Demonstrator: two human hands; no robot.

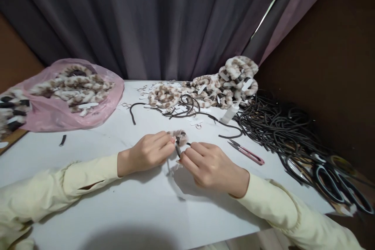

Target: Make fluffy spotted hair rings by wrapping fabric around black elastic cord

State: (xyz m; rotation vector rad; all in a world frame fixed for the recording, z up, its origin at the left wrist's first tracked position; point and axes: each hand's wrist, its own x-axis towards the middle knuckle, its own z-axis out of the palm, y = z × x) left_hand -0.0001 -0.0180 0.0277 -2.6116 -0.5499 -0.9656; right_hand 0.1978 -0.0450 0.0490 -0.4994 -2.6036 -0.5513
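Observation:
At the middle of the white table, my left hand pinches a small brown-and-white furry piece, mostly hidden behind the fingers. Close on its right, my right hand is closed, its fingertips on a thin black cord that runs to the furry piece. A clear, shiny bit shows below the fingertips, too blurred to name. Pink-handled thread snips lie to the right of my right hand. Beyond both hands, loose black cords curl on the table near a small white bottle.
A pink plastic bag of furry rings stands at the left. Several furry rings with white tags are heaped at the back. Tangled black cords and large scissors lie along the right side. A short black piece lies at left.

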